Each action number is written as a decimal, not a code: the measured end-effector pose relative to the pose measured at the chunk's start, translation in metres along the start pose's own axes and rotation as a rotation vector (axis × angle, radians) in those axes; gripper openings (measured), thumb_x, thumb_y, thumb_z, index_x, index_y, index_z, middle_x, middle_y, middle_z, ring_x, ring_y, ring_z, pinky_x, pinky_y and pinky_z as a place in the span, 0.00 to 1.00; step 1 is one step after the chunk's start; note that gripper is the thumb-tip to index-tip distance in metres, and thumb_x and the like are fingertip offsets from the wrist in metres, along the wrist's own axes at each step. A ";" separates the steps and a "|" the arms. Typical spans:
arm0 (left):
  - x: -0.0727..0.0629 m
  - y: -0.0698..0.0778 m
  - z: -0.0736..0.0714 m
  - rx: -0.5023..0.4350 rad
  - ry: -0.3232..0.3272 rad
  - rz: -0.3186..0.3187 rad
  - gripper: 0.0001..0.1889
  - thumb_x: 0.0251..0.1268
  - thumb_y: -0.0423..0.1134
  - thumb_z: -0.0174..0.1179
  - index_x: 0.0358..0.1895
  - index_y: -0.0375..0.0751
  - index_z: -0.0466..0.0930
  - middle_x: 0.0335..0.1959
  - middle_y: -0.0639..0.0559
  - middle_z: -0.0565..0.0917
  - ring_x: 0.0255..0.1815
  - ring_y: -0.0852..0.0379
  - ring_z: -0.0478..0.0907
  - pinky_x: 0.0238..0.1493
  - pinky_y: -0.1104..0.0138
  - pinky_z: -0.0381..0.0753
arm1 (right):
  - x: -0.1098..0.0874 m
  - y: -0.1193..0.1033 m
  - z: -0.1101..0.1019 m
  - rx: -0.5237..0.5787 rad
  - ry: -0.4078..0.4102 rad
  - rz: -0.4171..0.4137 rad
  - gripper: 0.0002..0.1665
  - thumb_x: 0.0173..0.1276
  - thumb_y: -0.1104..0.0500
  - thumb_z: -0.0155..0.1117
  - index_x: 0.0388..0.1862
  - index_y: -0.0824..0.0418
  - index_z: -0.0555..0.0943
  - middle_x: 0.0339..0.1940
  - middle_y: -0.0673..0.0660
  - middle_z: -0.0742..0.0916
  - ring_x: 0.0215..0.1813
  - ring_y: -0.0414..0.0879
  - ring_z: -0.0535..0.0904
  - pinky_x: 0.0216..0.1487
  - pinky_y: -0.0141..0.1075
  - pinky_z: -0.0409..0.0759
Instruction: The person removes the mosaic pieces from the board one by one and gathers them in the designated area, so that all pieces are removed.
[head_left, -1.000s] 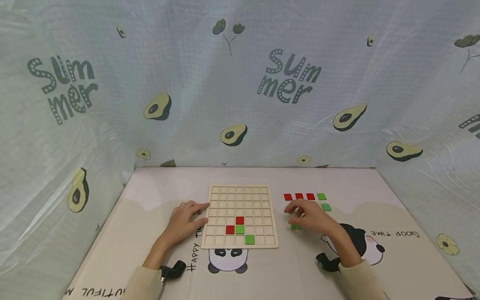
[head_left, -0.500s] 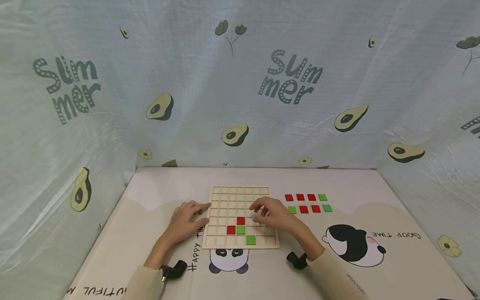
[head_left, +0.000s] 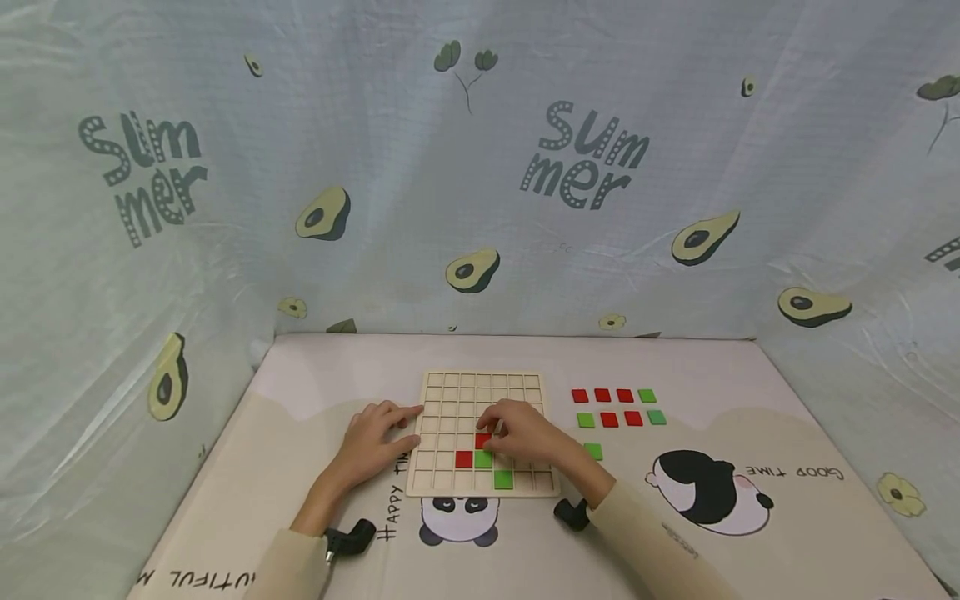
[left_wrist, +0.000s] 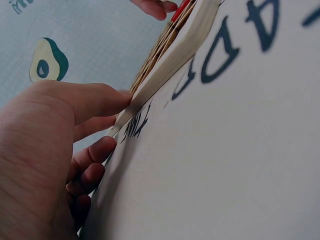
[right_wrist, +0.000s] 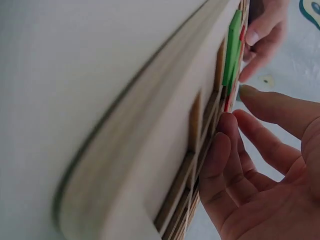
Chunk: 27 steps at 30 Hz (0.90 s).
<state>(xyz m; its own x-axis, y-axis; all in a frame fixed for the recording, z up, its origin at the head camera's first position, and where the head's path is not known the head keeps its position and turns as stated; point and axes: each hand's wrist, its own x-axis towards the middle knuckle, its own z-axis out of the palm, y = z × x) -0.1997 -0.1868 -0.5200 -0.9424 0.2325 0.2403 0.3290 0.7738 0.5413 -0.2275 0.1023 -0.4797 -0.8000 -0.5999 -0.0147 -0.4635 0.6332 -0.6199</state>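
Observation:
A pale wooden grid board (head_left: 450, 407) lies on the table, with two red and two green square tiles in its near cells. My left hand (head_left: 370, 442) rests at the board's left edge, thumb and forefinger extended against it. The left wrist view shows fingertips (left_wrist: 122, 100) on the board's side. My right hand (head_left: 525, 432) is low over the board, its thumb and forefinger apart around the upper red tile (head_left: 482, 440). Just below lies a green tile (head_left: 483, 459), partly under the thumb. In the right wrist view, nothing shows held between the right fingertips (right_wrist: 227, 122).
Right of the board, two rows of red and green tiles (head_left: 609, 419) lie on the table, with a single green tile (head_left: 593, 451) nearer me. The tablecloth has a printed panda (head_left: 459, 521) and a dog (head_left: 708, 492). A patterned curtain (head_left: 390, 167) encloses the back and sides.
My right hand has moved left from the loose tiles at the right to over the board, reaching the upper red tile. The left hand stays at the board's edge.

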 end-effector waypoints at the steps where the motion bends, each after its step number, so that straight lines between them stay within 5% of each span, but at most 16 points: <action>1: 0.000 0.000 0.000 0.001 0.000 0.001 0.25 0.66 0.52 0.67 0.65 0.50 0.83 0.39 0.60 0.79 0.44 0.59 0.70 0.46 0.61 0.60 | 0.001 0.000 0.000 0.000 -0.003 0.009 0.12 0.67 0.61 0.71 0.49 0.59 0.87 0.40 0.49 0.85 0.40 0.41 0.77 0.42 0.33 0.77; 10: 0.000 0.000 0.000 -0.003 0.007 0.000 0.25 0.65 0.52 0.67 0.64 0.49 0.84 0.38 0.61 0.78 0.43 0.60 0.69 0.45 0.61 0.60 | 0.006 -0.002 0.002 -0.006 -0.028 0.051 0.11 0.66 0.63 0.71 0.47 0.57 0.87 0.37 0.48 0.84 0.40 0.43 0.77 0.43 0.34 0.77; 27: 0.000 0.001 0.000 0.003 0.003 0.004 0.25 0.65 0.51 0.68 0.64 0.50 0.84 0.38 0.61 0.78 0.43 0.60 0.69 0.45 0.61 0.60 | 0.005 0.003 0.000 -0.019 -0.027 0.004 0.07 0.68 0.64 0.68 0.44 0.54 0.85 0.35 0.48 0.84 0.39 0.41 0.77 0.42 0.33 0.77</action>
<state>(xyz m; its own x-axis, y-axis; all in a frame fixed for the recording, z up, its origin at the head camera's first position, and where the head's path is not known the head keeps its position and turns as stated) -0.1998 -0.1862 -0.5198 -0.9409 0.2334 0.2452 0.3324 0.7746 0.5381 -0.2332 0.1009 -0.4821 -0.7914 -0.6101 -0.0391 -0.4672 0.6448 -0.6049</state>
